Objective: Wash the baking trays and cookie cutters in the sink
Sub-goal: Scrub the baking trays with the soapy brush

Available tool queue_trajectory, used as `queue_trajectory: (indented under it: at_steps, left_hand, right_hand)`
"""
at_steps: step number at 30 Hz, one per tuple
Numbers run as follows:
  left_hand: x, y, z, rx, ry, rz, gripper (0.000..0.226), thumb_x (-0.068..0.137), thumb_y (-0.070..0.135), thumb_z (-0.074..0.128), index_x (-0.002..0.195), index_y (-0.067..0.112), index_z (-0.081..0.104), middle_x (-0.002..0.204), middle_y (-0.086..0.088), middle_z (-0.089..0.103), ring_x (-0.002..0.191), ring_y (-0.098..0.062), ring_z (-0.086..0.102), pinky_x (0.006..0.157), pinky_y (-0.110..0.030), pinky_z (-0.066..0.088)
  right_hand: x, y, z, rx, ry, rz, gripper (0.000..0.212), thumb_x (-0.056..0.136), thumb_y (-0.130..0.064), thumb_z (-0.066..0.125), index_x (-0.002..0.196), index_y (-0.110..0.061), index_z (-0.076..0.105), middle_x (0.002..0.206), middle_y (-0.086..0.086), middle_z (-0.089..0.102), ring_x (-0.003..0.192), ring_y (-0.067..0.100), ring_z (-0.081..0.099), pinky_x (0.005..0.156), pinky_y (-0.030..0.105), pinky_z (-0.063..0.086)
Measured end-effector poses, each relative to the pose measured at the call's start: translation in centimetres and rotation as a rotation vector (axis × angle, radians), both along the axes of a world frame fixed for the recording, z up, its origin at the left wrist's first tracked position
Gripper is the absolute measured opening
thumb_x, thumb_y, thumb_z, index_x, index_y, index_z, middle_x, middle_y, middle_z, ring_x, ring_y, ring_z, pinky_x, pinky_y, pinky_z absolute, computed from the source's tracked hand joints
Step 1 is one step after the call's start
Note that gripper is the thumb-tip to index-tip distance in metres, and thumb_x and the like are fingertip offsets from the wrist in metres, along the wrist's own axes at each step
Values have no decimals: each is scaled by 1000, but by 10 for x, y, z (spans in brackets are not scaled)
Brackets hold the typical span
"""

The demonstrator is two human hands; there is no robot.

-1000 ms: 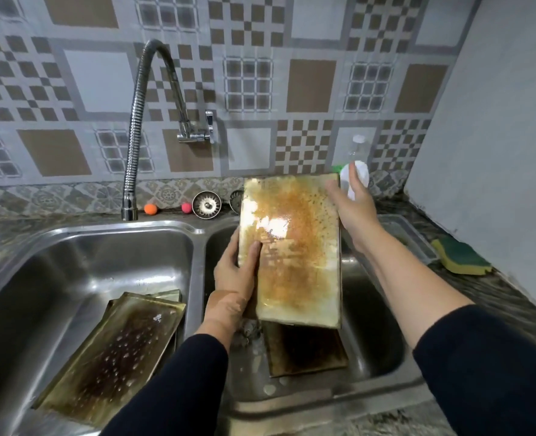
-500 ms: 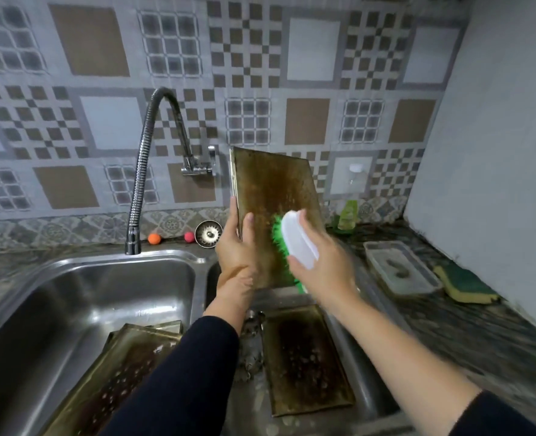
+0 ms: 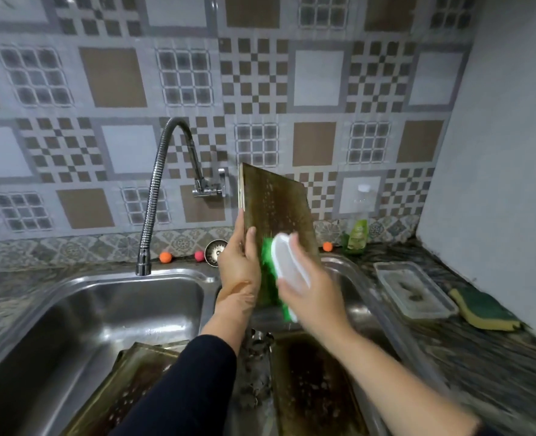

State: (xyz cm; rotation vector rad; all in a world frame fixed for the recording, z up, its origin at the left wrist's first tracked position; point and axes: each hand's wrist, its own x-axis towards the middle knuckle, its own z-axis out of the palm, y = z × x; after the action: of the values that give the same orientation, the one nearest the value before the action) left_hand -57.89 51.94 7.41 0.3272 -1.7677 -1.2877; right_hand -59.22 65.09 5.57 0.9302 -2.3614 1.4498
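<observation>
Head view, only one. Left hand at centre, closed on the left edge of a baking tray, thumb over the front face, fingers hidden behind. Tray held upright, tilted slightly, over the right basin of the double sink; its dark brown face is toward the camera, speckled with droplets. Right hand just to the 3 o'clock side of the left hand, wrapped round a scrub brush with a white back; green bristles pressed against the lower part of the tray face. Hand and brush are motion-blurred.

Second tray lies flat in the right basin at 6 o'clock, dark and greasy. Third tray leans in the left basin at 7 o'clock, partly hidden by the left sleeve. Between the two, small metal pieces in the right basin, likely cookie cutters, too blurred to be sure.

Flexible faucet arcs at 10 o'clock, spout over the left basin's back rim. Behind the sink: two orange balls, a pink ball, a sink strainer. Soap bottle at 2 o'clock by the tiled wall. Clear plastic container and green-yellow sponge at 3 o'clock on the counter, just beside each other.
</observation>
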Motion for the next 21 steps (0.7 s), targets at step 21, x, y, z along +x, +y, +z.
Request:
queue_trajectory:
  at_steps: [21]
  left_hand:
    - [25,37,-35,-679,-299,184,53,97,30,46,146,42,28,68,-5,67,56,-24,63,48,-32,47]
  right_hand:
    - [-41,3,36,-16,-309,-101,84,85,-63,52,149,-45,1,154,3,31,137,29,35,97,39,38]
